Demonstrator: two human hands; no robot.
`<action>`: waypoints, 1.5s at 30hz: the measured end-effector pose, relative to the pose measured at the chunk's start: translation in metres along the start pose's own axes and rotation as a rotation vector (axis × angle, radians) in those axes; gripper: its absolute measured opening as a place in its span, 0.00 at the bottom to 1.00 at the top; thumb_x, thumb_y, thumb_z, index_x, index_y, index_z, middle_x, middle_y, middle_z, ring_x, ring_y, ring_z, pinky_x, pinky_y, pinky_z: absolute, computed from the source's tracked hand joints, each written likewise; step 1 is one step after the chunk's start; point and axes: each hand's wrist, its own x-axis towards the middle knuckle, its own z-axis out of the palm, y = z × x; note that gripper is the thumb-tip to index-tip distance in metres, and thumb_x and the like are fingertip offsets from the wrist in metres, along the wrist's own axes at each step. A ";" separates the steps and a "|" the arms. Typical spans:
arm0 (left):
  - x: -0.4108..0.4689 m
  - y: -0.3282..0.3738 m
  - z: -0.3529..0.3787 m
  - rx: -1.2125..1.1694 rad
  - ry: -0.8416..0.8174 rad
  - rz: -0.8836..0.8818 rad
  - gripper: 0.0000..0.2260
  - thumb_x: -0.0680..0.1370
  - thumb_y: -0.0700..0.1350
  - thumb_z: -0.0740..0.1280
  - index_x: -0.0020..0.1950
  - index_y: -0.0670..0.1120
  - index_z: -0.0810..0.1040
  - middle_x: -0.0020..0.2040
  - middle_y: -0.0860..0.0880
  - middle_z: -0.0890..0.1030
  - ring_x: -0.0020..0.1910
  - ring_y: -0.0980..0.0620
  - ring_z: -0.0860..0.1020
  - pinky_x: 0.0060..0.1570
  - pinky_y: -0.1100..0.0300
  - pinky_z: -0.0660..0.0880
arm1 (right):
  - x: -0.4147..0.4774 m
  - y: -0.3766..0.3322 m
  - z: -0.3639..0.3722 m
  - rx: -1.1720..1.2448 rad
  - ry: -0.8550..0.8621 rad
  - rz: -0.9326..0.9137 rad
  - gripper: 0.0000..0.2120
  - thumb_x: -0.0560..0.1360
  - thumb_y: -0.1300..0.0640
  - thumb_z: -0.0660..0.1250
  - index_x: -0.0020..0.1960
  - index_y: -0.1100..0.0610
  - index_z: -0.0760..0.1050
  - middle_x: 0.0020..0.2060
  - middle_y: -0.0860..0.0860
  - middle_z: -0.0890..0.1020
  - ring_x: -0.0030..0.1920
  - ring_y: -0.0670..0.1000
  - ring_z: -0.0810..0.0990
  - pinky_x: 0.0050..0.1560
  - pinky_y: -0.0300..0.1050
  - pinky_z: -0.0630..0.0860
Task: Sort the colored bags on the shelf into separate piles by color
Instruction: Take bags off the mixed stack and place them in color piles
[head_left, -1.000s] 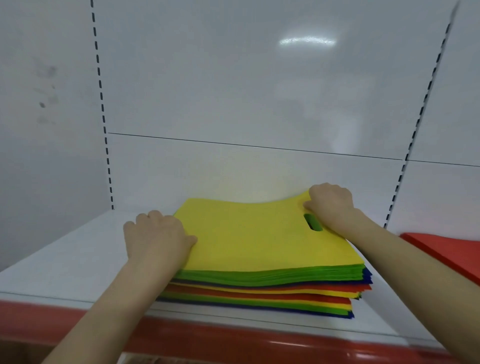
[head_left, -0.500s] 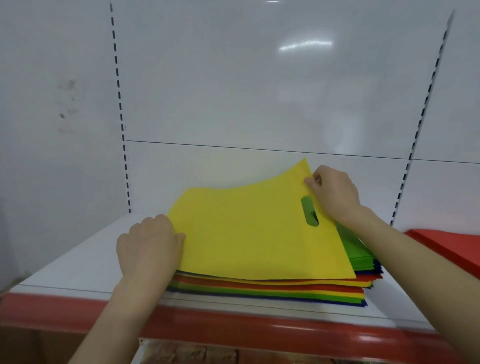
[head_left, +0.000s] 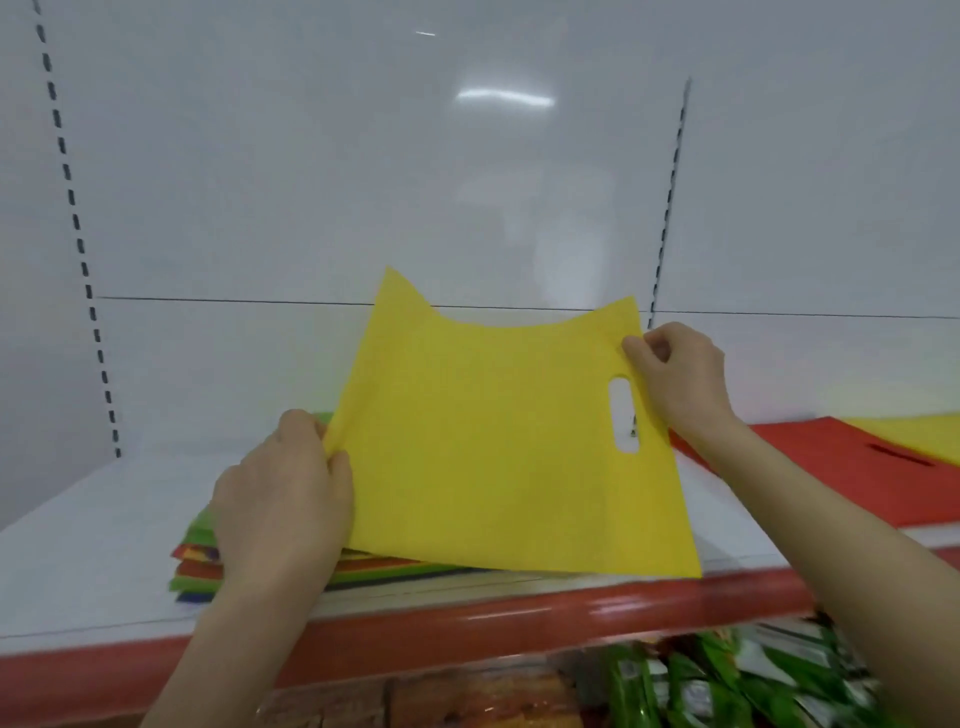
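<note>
Yellow bag (head_left: 493, 457) hangs just above the mixed stack (head_left: 195, 564), the left hand (head_left: 283, 499) pinching its near-left edge and the right hand (head_left: 680, 379) pinching the edge beside the handle slot. It is best kept taut and level, carried right over the red pile (head_left: 810, 467), and laid square on the yellow pile (head_left: 919, 434) further along the shelf (head_left: 93, 545).

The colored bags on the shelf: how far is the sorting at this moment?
Done: a red pile and, behind it, a yellow pile lie at the right. In hand: the left hand and right hand each pinch an edge of one yellow bag, held up over the mixed stack. Left: that stack shows green, red, yellow and blue edges, so much sorting probably remains.
</note>
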 end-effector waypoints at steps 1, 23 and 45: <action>-0.004 0.014 0.002 -0.031 -0.010 0.031 0.05 0.78 0.46 0.60 0.49 0.45 0.68 0.37 0.47 0.72 0.37 0.43 0.70 0.36 0.54 0.64 | 0.000 0.010 -0.015 -0.011 0.021 0.007 0.11 0.78 0.53 0.62 0.48 0.61 0.76 0.42 0.51 0.76 0.45 0.51 0.73 0.43 0.42 0.65; -0.179 0.390 0.136 -0.379 -0.235 0.482 0.13 0.81 0.49 0.55 0.40 0.43 0.68 0.30 0.51 0.68 0.31 0.46 0.68 0.30 0.56 0.62 | -0.034 0.294 -0.401 -0.501 0.279 0.336 0.13 0.79 0.51 0.60 0.50 0.60 0.73 0.39 0.53 0.77 0.40 0.53 0.75 0.38 0.45 0.69; -0.191 0.632 0.272 -0.424 -0.303 0.384 0.14 0.75 0.47 0.67 0.33 0.42 0.69 0.22 0.52 0.58 0.24 0.48 0.62 0.27 0.65 0.52 | 0.122 0.525 -0.471 -0.378 0.369 0.349 0.10 0.79 0.51 0.61 0.51 0.58 0.74 0.44 0.52 0.78 0.45 0.52 0.77 0.47 0.49 0.76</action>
